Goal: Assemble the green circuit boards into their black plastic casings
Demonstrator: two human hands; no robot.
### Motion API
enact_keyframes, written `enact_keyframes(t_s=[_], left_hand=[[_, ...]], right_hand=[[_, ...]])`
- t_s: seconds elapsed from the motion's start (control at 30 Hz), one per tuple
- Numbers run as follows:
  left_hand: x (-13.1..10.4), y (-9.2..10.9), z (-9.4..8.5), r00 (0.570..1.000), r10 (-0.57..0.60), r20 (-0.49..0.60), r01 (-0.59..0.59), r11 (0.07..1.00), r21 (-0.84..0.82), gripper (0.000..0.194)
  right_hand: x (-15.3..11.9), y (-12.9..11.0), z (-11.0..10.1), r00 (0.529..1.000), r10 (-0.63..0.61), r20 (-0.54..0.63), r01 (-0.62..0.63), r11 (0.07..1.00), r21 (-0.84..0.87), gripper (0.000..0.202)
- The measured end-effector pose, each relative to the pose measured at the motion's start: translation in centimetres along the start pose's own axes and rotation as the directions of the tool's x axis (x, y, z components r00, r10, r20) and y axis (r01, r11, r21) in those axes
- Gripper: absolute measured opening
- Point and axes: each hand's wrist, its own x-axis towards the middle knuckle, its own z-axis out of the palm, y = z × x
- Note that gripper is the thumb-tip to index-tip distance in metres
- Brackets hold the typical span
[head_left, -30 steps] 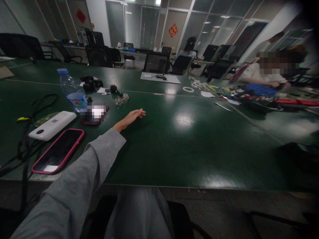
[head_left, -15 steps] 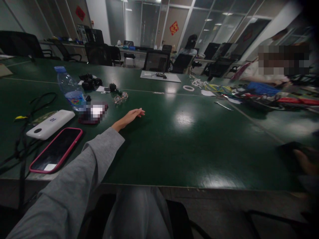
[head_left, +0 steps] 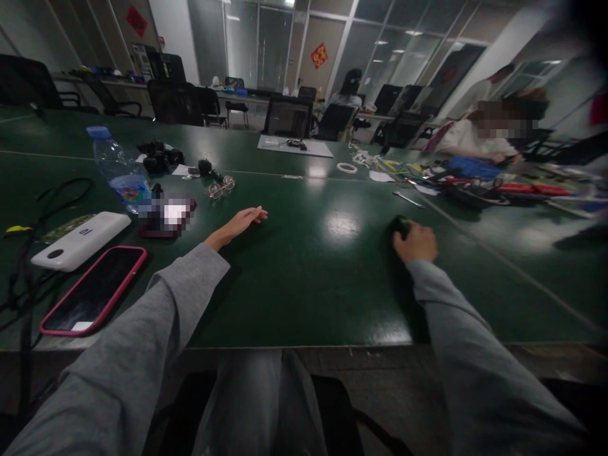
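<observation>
Fingers of the right hand (head_left: 418, 243) are wrapped round a dark object (head_left: 402, 225), seen forward-left of the knuckles above the green table (head_left: 313, 291); its long axis cannot be told. The left hand (head_left: 241, 223), fingers loosely extended, is placed well apart.

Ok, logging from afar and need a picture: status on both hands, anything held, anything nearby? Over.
Left hand extended, nothing visible in it. Right hand gripping dark object, details unclear. Nearby: eyeglasses beyond left hand, metal tool beyond right.
</observation>
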Motion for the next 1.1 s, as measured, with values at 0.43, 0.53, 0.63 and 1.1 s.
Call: enact_keyframes(t_s=[0.43,0.53,0.63,1.1], left_hand=[[0.0,0.4,0.4,1.000,0.010,-0.025,-0.010,1.000,-0.004,0.054],[0.0,0.4,0.3,1.000,0.020,-0.008,-0.020,1.000,-0.001,0.053],[-0.2,0.5,0.2,0.999,0.026,0.023,-0.026,1.000,0.004,0.051],[-0.5,0.9,-0.3,0.990,0.041,0.136,-0.048,0.998,0.045,0.049]], right_hand=[[-9.5,-21.8,-2.7,0.584,-0.802,-0.126,0.617,0.338,0.710,0.059],[-9.1,-21.6,-2.2,0.618,-0.775,-0.127,0.591,0.352,0.726,0.065],[-8.8,-21.5,-1.8,0.641,-0.758,-0.117,0.565,0.363,0.741,0.066],[-8.3,-21.0,-1.2,0.739,-0.670,-0.075,0.435,0.388,0.813,0.052]])
